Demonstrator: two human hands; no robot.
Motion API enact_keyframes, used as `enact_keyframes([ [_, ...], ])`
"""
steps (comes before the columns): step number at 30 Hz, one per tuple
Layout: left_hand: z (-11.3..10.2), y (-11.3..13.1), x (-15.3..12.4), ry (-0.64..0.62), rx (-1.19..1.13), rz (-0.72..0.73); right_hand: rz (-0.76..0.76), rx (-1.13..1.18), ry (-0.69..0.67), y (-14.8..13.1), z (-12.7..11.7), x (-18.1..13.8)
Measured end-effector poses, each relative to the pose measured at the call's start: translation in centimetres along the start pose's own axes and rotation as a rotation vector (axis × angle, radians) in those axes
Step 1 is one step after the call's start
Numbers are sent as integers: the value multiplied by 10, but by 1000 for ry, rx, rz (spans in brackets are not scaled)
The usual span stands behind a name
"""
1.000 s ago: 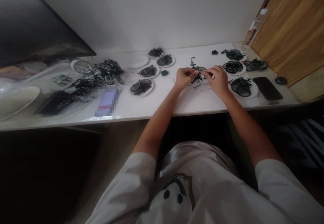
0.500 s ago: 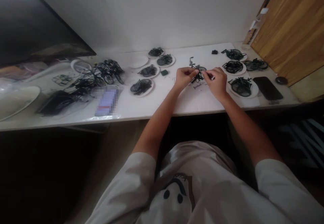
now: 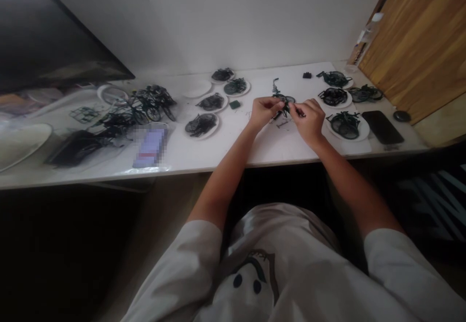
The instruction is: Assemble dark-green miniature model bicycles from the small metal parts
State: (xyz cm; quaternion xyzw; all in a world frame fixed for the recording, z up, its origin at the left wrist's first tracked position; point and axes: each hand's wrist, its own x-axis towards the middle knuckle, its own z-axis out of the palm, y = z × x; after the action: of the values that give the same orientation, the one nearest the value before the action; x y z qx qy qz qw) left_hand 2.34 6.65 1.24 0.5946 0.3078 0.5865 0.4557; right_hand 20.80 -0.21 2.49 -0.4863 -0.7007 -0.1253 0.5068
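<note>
A small dark model bicycle (image 3: 283, 100) is held just above the white table (image 3: 225, 142), its handlebar stem sticking up at the back. My left hand (image 3: 262, 112) pinches its left side with closed fingers. My right hand (image 3: 309, 118) is closed on its right side, fingertips pressed against a thin dark part that I cannot make out. A few tiny loose parts (image 3: 282, 125) lie on the table right under the hands.
Several white plates of dark parts stand left (image 3: 202, 124) and right (image 3: 345, 124) of the hands. A heap of finished dark model bicycles (image 3: 140, 108) lies far left. A black phone (image 3: 382, 126) and a small round cap (image 3: 399, 116) lie at right, below a wooden panel (image 3: 422, 40).
Both hands have stayed on the model bicycle; my right hand's fingers have shifted slightly on its right side. The view has drifted a little.
</note>
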Motion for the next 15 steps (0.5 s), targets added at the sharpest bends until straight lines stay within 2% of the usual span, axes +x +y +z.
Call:
enact_keyframes([
  [15, 1, -2, 0, 12, -17, 8, 44, 13, -23, -3, 2, -4],
])
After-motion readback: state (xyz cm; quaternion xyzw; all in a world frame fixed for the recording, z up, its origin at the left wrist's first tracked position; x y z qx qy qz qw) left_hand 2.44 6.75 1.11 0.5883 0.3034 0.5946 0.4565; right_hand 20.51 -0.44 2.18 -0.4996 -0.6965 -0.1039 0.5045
